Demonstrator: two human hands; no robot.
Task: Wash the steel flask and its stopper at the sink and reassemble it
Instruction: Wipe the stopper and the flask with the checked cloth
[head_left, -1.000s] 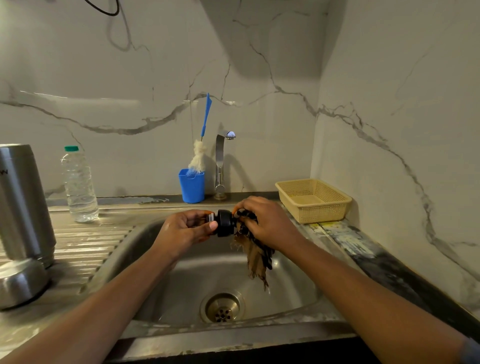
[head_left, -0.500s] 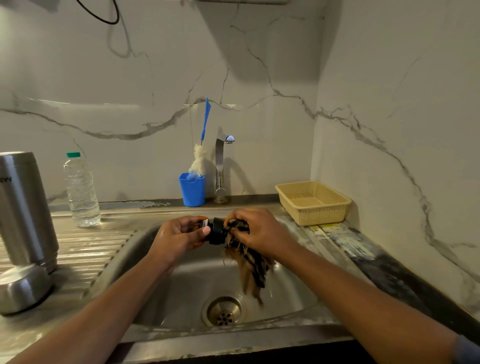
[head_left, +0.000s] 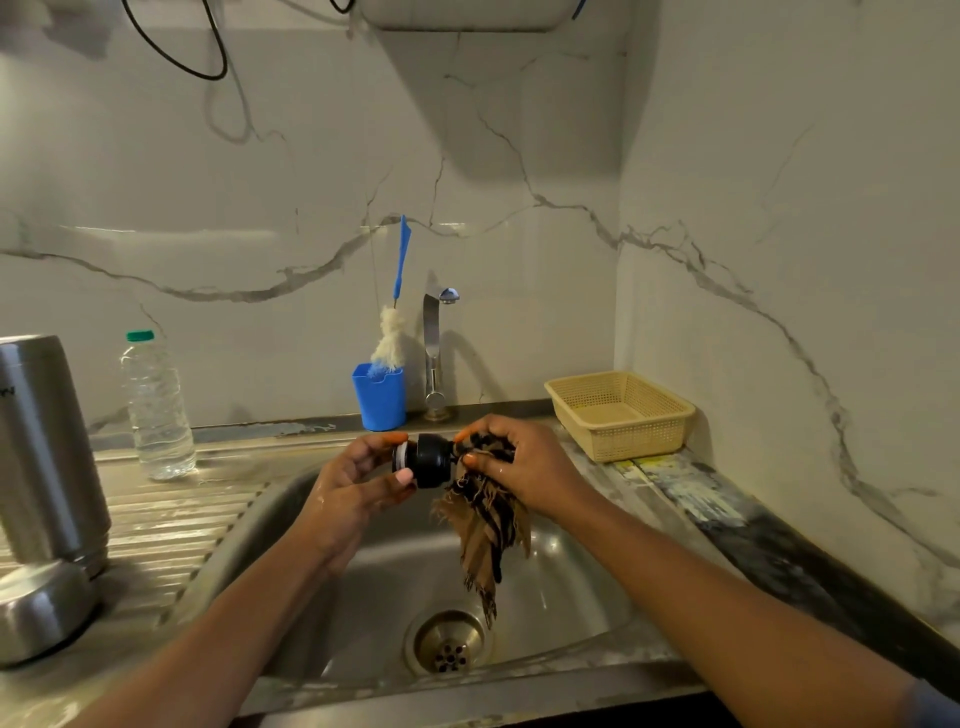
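Over the sink (head_left: 571, 597), stopper (head_left: 428, 460) meets cloth (head_left: 488, 530).
Left hand (head_left: 353, 488) pinches stopper, right hand (head_left: 524, 467) clutches cloth; flask (head_left: 47, 452) lettering unreadable, far left.

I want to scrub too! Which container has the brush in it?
The blue cup beside the tap: the brush stands in it. The yellow basket and bottle have none.

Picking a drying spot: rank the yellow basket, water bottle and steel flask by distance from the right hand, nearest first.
1. Yellow basket, just to the right of the right hand.
2. Water bottle, well off to the left, at the back.
3. Steel flask, far left, beyond the bottle.
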